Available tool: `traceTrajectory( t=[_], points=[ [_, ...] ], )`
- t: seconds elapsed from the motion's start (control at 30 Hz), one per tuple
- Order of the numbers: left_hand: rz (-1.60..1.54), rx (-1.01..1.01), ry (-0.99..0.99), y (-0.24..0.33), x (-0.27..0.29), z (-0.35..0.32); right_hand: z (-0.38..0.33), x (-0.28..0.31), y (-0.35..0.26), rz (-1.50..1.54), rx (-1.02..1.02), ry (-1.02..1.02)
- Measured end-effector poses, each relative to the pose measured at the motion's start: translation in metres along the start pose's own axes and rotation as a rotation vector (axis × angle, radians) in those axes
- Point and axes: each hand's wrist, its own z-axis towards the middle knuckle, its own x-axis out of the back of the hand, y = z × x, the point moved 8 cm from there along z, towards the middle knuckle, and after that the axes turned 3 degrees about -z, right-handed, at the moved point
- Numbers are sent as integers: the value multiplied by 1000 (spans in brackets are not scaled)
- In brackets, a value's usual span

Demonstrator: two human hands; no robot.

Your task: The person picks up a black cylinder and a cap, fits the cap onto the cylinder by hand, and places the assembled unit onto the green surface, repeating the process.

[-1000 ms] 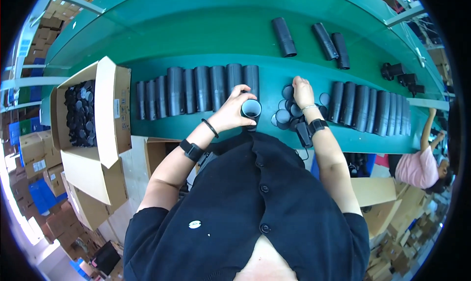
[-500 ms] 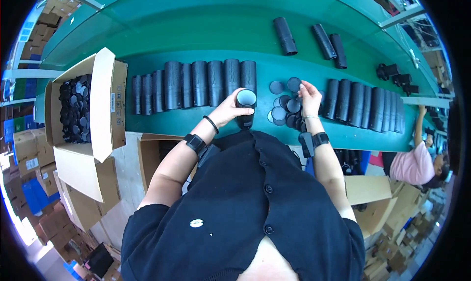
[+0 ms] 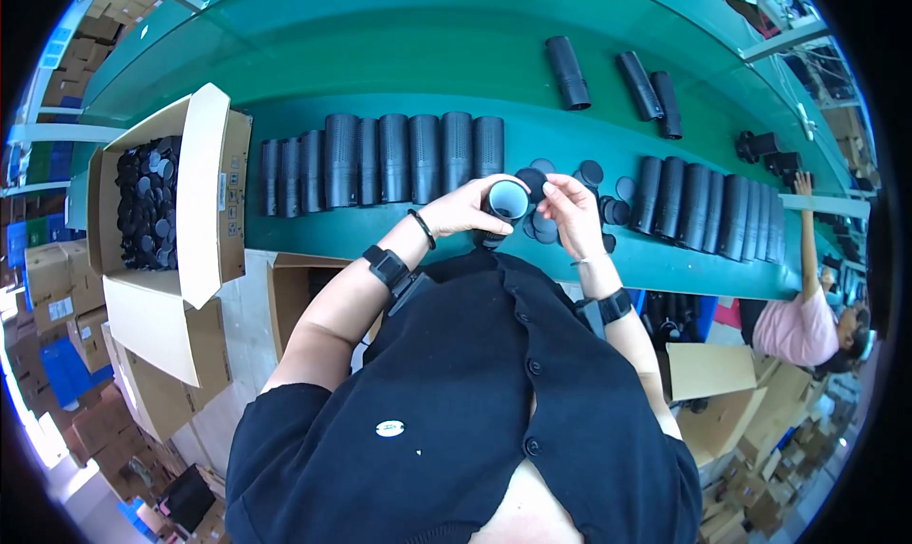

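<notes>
Nine left-row tubes (image 3: 394, 159), three far tubes (image 3: 568, 73), one disc-filled carton (image 3: 204, 192); left fingers (image 3: 494, 225) gripping open-mouthed tube (image 3: 507, 200), right fingers (image 3: 557, 195) pinching disc (image 3: 531, 182).

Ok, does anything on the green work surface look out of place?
Three black cylindrical tubes lie slanted at the back, apart from the neat rows of similar tubes; flat black discs lie scattered loosely. No clear damage shows.

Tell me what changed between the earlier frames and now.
The right hand took a disc from the loose discs and brought it left, beside the mouth of the tube. At far right, a co-worker's hand reaches farther forward. The left hand kept its tube; the tube rows and box stayed put.
</notes>
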Motion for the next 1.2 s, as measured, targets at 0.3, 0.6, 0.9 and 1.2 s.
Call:
traceTrajectory(
  t=[0.3,0.6,0.9,1.2],
  points=[
    [409,-155,-23,-9,3,-4,-14,-42,-6,84,-308,-543],
    [509,-161,159,-15,16,-3,-18,-69,-79,-875,285,-417],
    [335,-127,62,-21,7,-7,-26,-85,-67,-1074,407,-464],
    [567,-141,68,-12,3,-12,-28,-91,-68,-1109,389,-448]
  ],
)
